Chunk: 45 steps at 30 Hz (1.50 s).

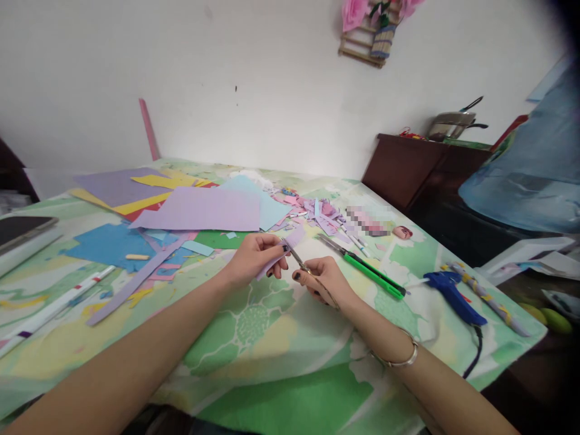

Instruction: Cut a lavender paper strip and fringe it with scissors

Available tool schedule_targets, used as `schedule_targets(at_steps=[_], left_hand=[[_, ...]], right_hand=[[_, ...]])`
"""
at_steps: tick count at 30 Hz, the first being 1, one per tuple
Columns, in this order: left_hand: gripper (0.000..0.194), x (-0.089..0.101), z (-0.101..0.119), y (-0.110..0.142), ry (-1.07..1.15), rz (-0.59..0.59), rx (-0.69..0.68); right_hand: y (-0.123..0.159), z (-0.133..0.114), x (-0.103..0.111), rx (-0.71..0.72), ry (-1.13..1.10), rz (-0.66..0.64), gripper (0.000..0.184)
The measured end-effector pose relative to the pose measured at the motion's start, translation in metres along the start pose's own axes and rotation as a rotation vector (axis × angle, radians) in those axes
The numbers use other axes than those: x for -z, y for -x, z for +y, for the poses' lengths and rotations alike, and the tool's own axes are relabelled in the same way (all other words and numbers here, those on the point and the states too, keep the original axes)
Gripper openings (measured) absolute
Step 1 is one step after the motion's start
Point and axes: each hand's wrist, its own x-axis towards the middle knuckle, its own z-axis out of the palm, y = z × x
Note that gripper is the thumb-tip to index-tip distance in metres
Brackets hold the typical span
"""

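Observation:
My left hand (254, 258) pinches a narrow strip of lilac paper (293, 240) above a table covered with a green patterned cloth (254, 338). My right hand (327, 281) is closed around a small pair of scissors (299, 261), whose blades point up-left and meet the strip. A thin bracelet (403, 360) sits on my right wrist. Both hands hover near the table's middle, close together.
Coloured paper sheets (199, 208) and scraps (317, 208) lie behind the hands. Green-handled scissors (367, 267) and a blue glue gun (453, 296) with its cord rest at right. A ruler (58, 305) and a tablet (22, 229) lie at left. A dark cabinet (408, 166) stands beyond the table.

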Motion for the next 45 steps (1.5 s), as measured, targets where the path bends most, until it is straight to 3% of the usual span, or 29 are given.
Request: schedule_targets(at_steps=[31,40,45], left_hand=[[0.021,-0.0005,0.0,0.0004,0.011,-0.035,0.03],[0.02,0.0009,-0.001,-0.0014,0.019,-0.033,0.031],[0.021,0.0016,-0.001,-0.0017,0.054,-0.047,0.034]], right_hand=[[-0.0009,-0.0014,0.0004,0.045,0.173,0.058,0.049],[0.0008,-0.0029,0.0022,-0.005,0.016,-0.051,0.042],[0.0003,-0.0011,0.004,0.042,-0.028,-0.095,0.039]])
